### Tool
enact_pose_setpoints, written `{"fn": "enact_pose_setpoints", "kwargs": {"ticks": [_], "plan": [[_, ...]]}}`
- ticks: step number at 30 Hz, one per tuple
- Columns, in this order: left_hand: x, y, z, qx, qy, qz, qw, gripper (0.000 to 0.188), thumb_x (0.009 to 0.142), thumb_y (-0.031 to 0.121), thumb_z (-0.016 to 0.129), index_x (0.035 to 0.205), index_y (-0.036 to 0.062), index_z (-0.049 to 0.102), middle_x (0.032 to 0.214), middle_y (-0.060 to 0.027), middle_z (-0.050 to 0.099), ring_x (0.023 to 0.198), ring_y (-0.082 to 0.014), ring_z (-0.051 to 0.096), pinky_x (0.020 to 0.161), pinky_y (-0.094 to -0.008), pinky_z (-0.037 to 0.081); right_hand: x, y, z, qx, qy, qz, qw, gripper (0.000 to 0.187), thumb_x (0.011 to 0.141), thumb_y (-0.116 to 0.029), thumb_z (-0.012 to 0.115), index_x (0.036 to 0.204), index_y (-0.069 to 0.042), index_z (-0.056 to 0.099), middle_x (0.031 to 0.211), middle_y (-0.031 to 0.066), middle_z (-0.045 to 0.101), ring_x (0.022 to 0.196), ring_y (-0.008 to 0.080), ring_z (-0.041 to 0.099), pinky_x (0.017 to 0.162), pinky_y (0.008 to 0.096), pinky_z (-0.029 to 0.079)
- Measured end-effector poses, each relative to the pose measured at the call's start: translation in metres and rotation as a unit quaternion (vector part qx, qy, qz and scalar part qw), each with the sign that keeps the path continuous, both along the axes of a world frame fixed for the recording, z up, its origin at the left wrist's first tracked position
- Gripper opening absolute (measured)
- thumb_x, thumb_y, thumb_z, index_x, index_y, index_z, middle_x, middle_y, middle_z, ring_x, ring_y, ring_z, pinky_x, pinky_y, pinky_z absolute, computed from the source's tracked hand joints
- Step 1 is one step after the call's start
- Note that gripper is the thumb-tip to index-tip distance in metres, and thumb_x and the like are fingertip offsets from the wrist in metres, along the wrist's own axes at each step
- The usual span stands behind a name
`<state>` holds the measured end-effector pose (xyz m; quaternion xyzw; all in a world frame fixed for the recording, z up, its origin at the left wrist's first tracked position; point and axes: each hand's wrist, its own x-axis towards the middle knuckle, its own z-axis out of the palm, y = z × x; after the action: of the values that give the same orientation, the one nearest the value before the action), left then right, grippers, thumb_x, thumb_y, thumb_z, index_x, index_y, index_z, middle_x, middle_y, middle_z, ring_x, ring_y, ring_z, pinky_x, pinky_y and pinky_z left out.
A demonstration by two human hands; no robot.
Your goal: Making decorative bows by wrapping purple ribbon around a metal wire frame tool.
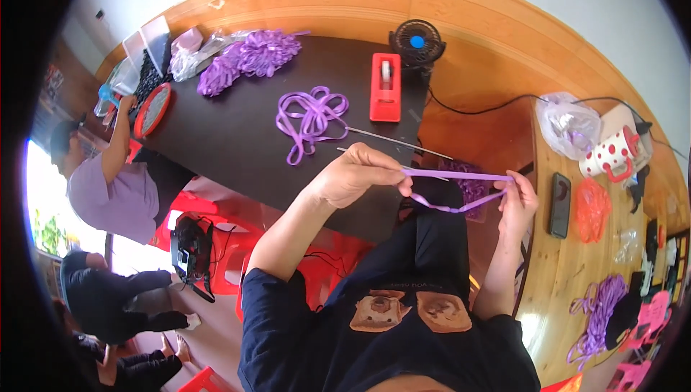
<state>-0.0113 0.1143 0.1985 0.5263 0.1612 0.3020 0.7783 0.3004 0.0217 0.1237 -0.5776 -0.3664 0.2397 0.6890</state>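
My left hand point(363, 176) and my right hand point(517, 206) hold a narrow purple ribbon point(461, 174) between them, over my lap near the table's right end. Its upper strand is taut from hand to hand, and its lower strand sags in a loop. The fingers of both hands are pinched on it. Beyond my left hand, a loose tangle of purple ribbon point(313, 120) lies on the dark table point(237, 129). A thin metal rod point(399, 141) sticks out past the table's edge; a second rod passes partly hidden behind my left hand. Below the ribbon, a container of purple ribbon point(471, 189) is partly covered.
A red tape dispenser point(386, 89) and a small black fan point(416, 43) stand at the far right of the dark table. Purple bundles point(252, 59) lie farther back. On the wooden table point(551, 291) at right are a phone point(560, 205) and a dotted cup point(608, 153). A co-worker point(115, 190) sits at left.
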Motion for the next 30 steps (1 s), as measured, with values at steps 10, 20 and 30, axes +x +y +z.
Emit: {"fn": "enact_pose_setpoints", "kwargs": {"ticks": [10,20,30], "plan": [[0.021,0.004,-0.005,-0.093,-0.117,0.164,0.975,0.019,0.087,0.01,0.055,0.09,-0.005,0.066,0.084,-0.0152,0.065,0.079,-0.0263,0.063,0.078,-0.0372,0.049,0.001,-0.009,-0.049,-0.226,-0.297,0.028,0.927,0.015,0.072,-0.014,0.069,0.085,-0.006,0.067,0.069,0.0153,0.064,0.064,0.0306,0.062,0.061,0.0375,0.048],[0.04,-0.057,0.03,0.519,0.158,-0.031,0.84,0.016,0.074,0.004,0.069,0.089,-0.0014,0.067,0.087,-0.0116,0.065,0.085,-0.0266,0.059,0.075,-0.0356,0.048,-0.012,-0.006,0.011,0.121,0.028,0.133,0.983,0.014,0.084,0.006,0.058,0.093,0.0,0.066,0.081,0.0077,0.065,0.066,0.0105,0.06,0.058,0.0207,0.048],[0.102,-0.061,-0.031,0.384,0.153,0.107,0.904,0.037,0.083,0.0,0.06,0.119,-0.0024,0.056,0.114,-0.0162,0.059,0.11,-0.0251,0.053,0.092,-0.0331,0.042,-0.01,0.0,0.018,0.249,0.285,0.428,0.821,0.011,0.087,-0.013,0.063,0.091,-0.003,0.062,0.084,0.0163,0.062,0.063,0.0201,0.06,0.061,0.0291,0.047]]}}
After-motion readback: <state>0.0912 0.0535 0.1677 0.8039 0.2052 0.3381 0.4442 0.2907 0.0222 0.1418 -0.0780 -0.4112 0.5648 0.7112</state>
